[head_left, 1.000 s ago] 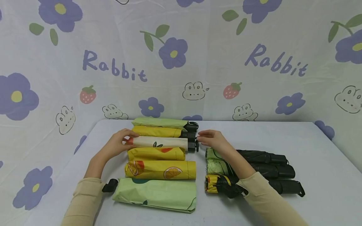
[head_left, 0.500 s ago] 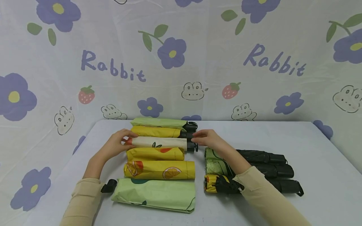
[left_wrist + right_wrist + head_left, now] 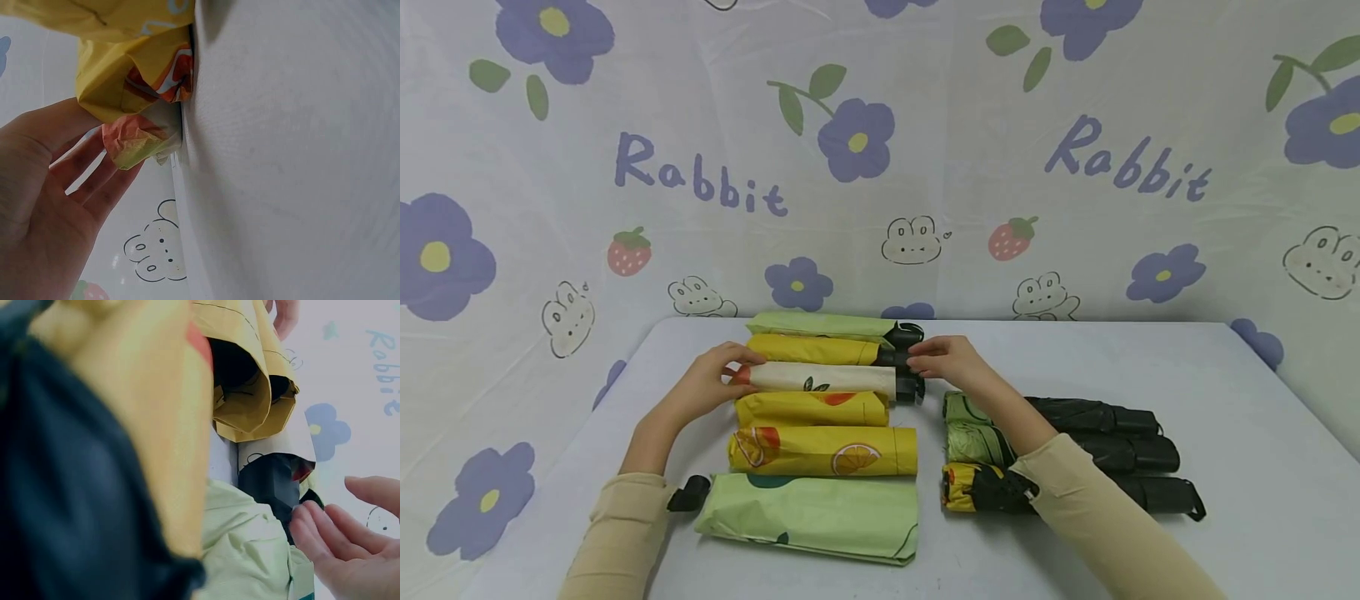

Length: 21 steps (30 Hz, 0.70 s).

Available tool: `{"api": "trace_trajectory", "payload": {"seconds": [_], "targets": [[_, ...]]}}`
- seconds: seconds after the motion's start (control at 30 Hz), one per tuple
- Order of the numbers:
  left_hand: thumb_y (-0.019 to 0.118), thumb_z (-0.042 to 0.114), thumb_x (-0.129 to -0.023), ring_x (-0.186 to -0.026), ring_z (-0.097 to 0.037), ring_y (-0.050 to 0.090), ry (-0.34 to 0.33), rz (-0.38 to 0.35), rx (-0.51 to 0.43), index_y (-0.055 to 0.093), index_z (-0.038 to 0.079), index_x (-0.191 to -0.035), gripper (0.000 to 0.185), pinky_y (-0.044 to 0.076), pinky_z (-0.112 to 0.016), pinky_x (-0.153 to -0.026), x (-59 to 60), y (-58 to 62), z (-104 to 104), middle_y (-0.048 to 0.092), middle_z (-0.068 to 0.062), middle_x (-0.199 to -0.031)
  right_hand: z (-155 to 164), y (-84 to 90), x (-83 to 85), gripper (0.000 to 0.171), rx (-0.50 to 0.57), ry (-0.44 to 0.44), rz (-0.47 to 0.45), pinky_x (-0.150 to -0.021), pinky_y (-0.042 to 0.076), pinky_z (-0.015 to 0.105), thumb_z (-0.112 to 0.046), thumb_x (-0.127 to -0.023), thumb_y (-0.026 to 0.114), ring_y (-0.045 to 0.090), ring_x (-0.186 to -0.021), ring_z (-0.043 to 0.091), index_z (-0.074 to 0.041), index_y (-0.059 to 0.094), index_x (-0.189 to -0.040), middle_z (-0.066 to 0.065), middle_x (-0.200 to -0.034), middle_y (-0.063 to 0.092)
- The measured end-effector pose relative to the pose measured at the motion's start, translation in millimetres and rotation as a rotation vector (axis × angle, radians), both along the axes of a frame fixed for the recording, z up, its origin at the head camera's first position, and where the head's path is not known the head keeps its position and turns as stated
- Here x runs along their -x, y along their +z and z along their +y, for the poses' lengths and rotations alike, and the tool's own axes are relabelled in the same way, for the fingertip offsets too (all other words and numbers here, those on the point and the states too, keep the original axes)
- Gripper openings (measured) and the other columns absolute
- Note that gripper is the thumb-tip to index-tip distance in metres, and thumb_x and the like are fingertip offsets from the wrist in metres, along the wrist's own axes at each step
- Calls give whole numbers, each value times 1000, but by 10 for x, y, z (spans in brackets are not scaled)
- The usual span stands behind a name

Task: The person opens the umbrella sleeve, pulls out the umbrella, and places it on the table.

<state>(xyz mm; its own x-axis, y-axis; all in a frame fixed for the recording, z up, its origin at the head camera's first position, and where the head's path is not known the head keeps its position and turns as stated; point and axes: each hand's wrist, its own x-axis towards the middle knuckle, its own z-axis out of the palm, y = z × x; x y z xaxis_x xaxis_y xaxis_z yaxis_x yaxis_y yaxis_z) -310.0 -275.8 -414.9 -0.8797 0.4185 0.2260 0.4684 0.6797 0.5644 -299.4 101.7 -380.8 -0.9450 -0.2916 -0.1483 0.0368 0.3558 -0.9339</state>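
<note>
Left hand [image 3: 711, 385]: fingers straight, touching the tip end of the folded cream fabric umbrella [image 3: 823, 377]. Right hand [image 3: 951, 362]: fingertips at its black plastic handle [image 3: 909, 387]. Umbrella lies third from the back in a six-umbrella row on the pale grey surface [image 3: 1240, 417].

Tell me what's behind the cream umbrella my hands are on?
Behind the cream umbrella lie a yellow umbrella, then a green one. The right hand covers part of their black handles.

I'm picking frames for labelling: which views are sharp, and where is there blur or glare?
Head view: evenly lit, sharp, soft shadows, no glare on the table. Left wrist view: table surface near the lens is soft; the left hand is fairly clear. Right wrist view: a blurred sleeve fills the left half; the right hand's fingers are clear.
</note>
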Motion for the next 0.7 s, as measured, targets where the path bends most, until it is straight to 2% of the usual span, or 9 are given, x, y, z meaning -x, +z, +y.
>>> {"api": "trace_trajectory", "payload": {"seconds": [0.23,0.4,0.7], "targets": [[72,8,-76,-102,-24,54,2,-6,2,60,11,-112,38,49,-41,-85,-4,-1,7,57,-8,-114,-18,-18,4,38,-81,31,-35,-98,42,41,-20,-89,58,55,-111,28,-3,55,-123,16,-126,54],[72,8,-76,-102,-24,54,-1,-5,-3,60,11,-112,38,49,-41,-85,-2,-1,5,57,-8,-115,-17,-40,15,38,-142,79,8,-97,42,44,-20,-89,57,54,-111,30,-2,55,-123,17,-125,55],[73,8,-75,-100,-23,54,-13,4,-2,61,11,-111,38,50,-40,-83,0,3,-6,57,-8,-114,-59,-58,20,34,-129,104,37,-97,41,46,-11,-88,57,57,-107,29,2,55,-120,19,-118,58]]}}
